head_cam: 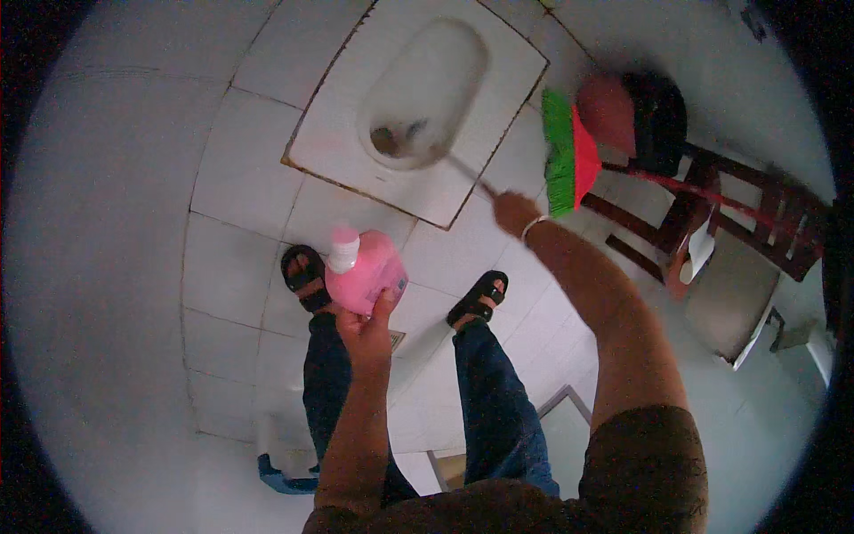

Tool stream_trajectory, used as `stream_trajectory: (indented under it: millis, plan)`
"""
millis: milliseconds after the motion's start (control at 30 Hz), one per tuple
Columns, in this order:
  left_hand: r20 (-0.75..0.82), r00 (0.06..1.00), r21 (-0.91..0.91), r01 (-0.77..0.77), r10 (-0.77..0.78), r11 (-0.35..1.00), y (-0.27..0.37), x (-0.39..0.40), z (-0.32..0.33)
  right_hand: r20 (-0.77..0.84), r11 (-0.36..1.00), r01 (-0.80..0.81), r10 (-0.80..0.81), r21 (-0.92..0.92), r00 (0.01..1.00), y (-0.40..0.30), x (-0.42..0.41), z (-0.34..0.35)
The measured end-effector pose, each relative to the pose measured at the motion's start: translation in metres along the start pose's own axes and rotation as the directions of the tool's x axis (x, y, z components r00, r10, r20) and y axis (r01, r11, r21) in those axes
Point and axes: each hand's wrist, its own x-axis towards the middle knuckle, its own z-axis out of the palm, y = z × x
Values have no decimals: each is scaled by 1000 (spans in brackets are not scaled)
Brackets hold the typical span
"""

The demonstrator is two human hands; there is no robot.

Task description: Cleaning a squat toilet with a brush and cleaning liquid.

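My left hand [365,337] grips the lower part of a pink plastic bottle [367,274] with a white neck and pink cap. The bottle is tilted and bears a label. My right hand [519,213] is closed around a thin handle [472,175] that reaches over the near rim of a white squat toilet [333,127]. A small blurred, greyish thing [417,127] shows in the bowl beside the dark drain hole [384,141]; whether it is the handle's head I cannot tell. Dark grime lines the edge of the toilet slab.
A broom [560,157] with green bristles and a red head stands right of the toilet, close to my right hand. Beyond it are a dark red wooden rack or chair [704,173], a black container [659,120] and a pink object [606,110]. A blue object [287,482] is at lower left.
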Motion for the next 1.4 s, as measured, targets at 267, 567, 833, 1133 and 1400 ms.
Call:
stream_trajectory:
  millis: [267,567,833,1133,1400]
  plan:
    - [-100,994,-148,-61,47,987,9,-1,2,-270,885,380,-309,270,912,15,-25,34]
    - [-71,997,-179,-15,2,984,19,1,-9,-6,990,68,-69,-124,998,19,5,-39]
    - [-171,982,-58,-92,81,994,35,7,-20,431,360,-370,-106,857,896,-78,-47,-78]
    - [-188,981,-315,-99,40,944,38,20,-12,68,989,-3,-7,147,998,-48,-23,-43]
    - [-107,994,-165,-51,33,985,9,38,-8,55,993,64,-59,-99,997,33,-5,-21]
